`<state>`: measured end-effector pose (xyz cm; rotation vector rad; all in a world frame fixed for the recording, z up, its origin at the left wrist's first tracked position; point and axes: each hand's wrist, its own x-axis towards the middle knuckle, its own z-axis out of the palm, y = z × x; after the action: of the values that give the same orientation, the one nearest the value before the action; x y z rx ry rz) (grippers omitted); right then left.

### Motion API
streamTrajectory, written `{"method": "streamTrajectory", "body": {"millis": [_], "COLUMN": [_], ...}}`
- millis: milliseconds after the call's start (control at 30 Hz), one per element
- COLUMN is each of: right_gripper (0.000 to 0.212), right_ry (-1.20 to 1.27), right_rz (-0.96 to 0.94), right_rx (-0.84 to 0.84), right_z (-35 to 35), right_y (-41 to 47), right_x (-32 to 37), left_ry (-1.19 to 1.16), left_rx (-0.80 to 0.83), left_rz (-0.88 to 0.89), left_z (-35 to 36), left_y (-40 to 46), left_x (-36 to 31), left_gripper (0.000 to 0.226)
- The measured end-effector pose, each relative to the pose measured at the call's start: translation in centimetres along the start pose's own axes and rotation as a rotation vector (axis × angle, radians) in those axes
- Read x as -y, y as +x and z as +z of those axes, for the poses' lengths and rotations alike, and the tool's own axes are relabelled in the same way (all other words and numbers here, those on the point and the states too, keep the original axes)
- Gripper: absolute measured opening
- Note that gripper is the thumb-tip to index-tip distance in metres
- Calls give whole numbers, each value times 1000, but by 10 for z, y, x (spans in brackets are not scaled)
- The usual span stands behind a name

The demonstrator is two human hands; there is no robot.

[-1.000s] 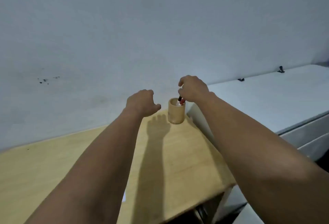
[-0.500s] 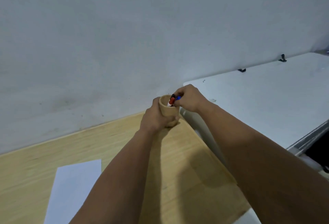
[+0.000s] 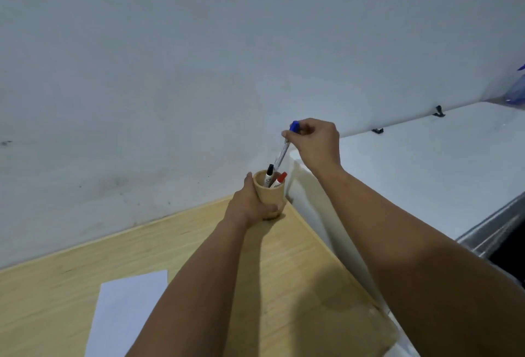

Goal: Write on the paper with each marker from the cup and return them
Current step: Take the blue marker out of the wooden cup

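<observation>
A small wooden cup (image 3: 271, 196) stands at the far right corner of the wooden table (image 3: 298, 285), against the wall. My left hand (image 3: 250, 204) is wrapped around its side. Inside it lean a black-capped marker (image 3: 268, 175) and a red-capped marker (image 3: 279, 179). My right hand (image 3: 315, 142) is above the cup and pinches a blue-capped marker (image 3: 285, 145) by its upper end; its lower tip is just at the cup's rim. A white sheet of paper (image 3: 122, 311) lies at the lower left, partly hidden by my left forearm.
A pale wall rises right behind the table. To the right, a white cabinet top (image 3: 426, 175) sits higher than the table, with small black clips (image 3: 439, 111) at its back edge. A bluish plastic item (image 3: 515, 92) is at the far right.
My left hand went from a loose fist in the air to gripping the cup. My right hand rose from the cup's mouth, lifting the blue marker up. The view tilted down, revealing the paper.
</observation>
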<state>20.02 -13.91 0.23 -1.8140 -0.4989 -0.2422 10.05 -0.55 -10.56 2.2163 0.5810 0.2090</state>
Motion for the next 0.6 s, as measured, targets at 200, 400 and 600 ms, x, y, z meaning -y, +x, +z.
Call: {"method": "streamTrajectory", "body": {"millis": [200, 400, 600], "right_gripper": [11, 24, 36], "right_ry": [135, 283, 230], "right_rz": [-142, -56, 41], "right_rx": [96, 372, 741], "right_z": [-2, 41, 85], "right_y": [-9, -74, -159], "right_x": [52, 65, 89], "left_ry": [181, 223, 16], "left_rx": [-50, -310, -488], "left_rz": [-23, -23, -117], "left_z": [-50, -123, -178], "left_y": [-39, -105, -178], "left_x": [-15, -7, 42], "left_gripper": [88, 54, 75]}}
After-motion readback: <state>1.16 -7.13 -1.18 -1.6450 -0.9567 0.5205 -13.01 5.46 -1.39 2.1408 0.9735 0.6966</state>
